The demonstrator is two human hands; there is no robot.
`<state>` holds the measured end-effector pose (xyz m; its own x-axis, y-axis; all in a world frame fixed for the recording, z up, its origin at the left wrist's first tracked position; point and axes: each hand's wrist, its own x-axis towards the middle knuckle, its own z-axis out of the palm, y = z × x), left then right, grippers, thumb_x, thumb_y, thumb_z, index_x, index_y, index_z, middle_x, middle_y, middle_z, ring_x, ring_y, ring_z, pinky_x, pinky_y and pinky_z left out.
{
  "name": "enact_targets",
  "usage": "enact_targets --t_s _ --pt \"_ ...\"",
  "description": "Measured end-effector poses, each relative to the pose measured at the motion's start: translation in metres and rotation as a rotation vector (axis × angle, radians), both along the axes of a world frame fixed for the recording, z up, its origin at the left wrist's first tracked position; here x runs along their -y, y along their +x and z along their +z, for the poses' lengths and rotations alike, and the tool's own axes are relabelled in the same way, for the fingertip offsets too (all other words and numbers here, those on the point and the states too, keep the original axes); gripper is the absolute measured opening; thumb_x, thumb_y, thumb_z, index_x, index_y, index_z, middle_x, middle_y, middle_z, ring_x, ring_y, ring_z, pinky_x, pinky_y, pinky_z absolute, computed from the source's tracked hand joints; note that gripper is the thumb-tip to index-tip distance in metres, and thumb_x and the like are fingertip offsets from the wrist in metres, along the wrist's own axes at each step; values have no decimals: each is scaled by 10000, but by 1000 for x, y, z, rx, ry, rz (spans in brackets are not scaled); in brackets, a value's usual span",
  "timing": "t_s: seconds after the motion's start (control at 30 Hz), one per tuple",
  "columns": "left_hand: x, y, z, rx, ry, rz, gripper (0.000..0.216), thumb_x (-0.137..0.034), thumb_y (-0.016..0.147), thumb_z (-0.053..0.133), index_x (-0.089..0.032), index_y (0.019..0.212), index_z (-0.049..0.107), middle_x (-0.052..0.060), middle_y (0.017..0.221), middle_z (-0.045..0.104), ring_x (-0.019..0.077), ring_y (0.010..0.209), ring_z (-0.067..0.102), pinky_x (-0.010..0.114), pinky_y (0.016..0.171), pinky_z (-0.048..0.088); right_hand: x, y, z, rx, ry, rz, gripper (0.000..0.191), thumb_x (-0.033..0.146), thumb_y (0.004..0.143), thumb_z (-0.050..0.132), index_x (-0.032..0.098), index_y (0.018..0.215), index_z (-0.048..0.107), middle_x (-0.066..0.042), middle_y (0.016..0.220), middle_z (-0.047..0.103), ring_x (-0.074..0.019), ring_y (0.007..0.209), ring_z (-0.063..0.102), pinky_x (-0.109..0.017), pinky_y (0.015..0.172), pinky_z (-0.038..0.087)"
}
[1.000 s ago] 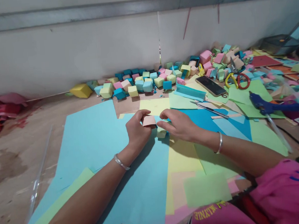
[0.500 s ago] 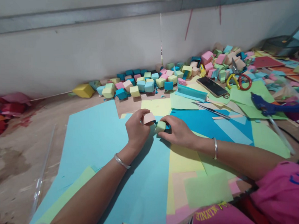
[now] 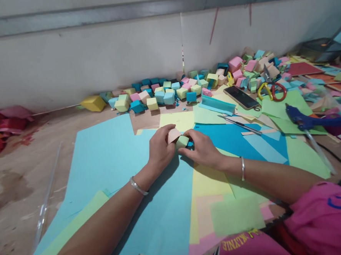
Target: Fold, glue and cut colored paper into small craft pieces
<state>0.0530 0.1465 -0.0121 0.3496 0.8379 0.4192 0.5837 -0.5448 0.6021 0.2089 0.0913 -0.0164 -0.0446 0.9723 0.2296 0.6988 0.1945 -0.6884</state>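
Observation:
Between the fingers of my left hand (image 3: 162, 146) is a small peach paper box (image 3: 173, 135). My right hand (image 3: 201, 148) pinches a small pale green paper box (image 3: 182, 141), with a bit of dark blue paper (image 3: 190, 144) showing beside it under the fingers. The two boxes sit close against each other; whether they touch is hard to tell. Both hands are above a large light blue paper sheet (image 3: 111, 154) on the table.
Several small coloured paper boxes (image 3: 168, 98) line the wall. To the right lie a phone (image 3: 242, 97), scissors (image 3: 272, 91), a craft knife (image 3: 241, 124) and a blue glue gun (image 3: 305, 120). A clear stick (image 3: 43, 212) lies left; a dark blue sheet (image 3: 217, 138) lies right of centre.
My left hand has moved right with the peach box, bringing it up to the green one. The peach box is tilted differently. My right hand has barely shifted.

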Motion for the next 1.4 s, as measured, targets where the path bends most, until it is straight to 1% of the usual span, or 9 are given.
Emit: enact_targets --t_s 0.17,0.37,0.53,0.6,0.77,0.9,1.07,1.27,1.4 --pt "1 0 6 135 -165 -46 476 -58 667 504 -162 1111 639 71 1063 693 205 914 633 333 792 498 0 0 1 -42 -33 -69 401 328 718 735 207 964 443 -14 876 563 -168 740 506 -291 629 349" --pt "-2 -6 11 465 -580 -204 533 -153 663 605 -177 1195 627 66 1007 674 196 856 607 304 713 487 -3 7 2 -19 11 -49 340 359 747 702 224 905 434 2 829 554 -169 737 485 -282 620 330" --pt "-6 -8 9 656 -818 -212 534 -388 820 629 -127 1285 590 90 974 675 199 849 612 346 780 498 -7 11 3 -10 58 -43 288 359 792 689 218 913 470 -10 840 577 -175 756 502 -278 635 349" --pt "-5 -6 7 682 -834 -177 554 -442 845 613 -114 1290 586 90 954 675 192 835 611 344 783 502 -8 11 3 44 103 -34 276 356 807 692 212 931 490 -27 864 595 -189 791 518 -291 667 366" --pt "-2 -2 6 686 -769 -92 529 -462 865 605 -135 1280 596 60 917 663 171 843 606 319 814 500 -6 10 5 220 218 -9 283 340 815 714 188 967 530 -85 943 633 -242 881 538 -344 745 390" --pt "1 -1 7 579 -697 -94 505 -488 888 569 -129 1240 619 35 794 631 156 755 585 305 758 493 -3 8 8 252 229 -53 341 342 813 725 178 1028 517 -103 969 633 -254 880 541 -350 728 387" --pt "7 0 9 489 -621 -129 501 -478 895 563 -155 1276 601 7 723 578 156 736 551 293 726 461 -2 6 10 309 227 -48 252 369 846 685 198 944 528 -94 892 623 -256 839 530 -358 721 378" --pt "8 0 9 588 -716 -151 551 -476 883 581 -159 1333 548 5 746 574 152 748 554 318 778 480 -3 8 8 234 318 66 210 351 942 541 176 1056 552 -126 1010 638 -268 978 542 -392 827 427" --pt "8 0 9 594 -671 -169 509 -426 859 631 -190 1303 554 4 780 582 145 762 560 302 767 493 -3 6 6 51 307 52 149 280 938 530 200 1064 518 -104 1025 599 -236 969 544 -386 832 463"
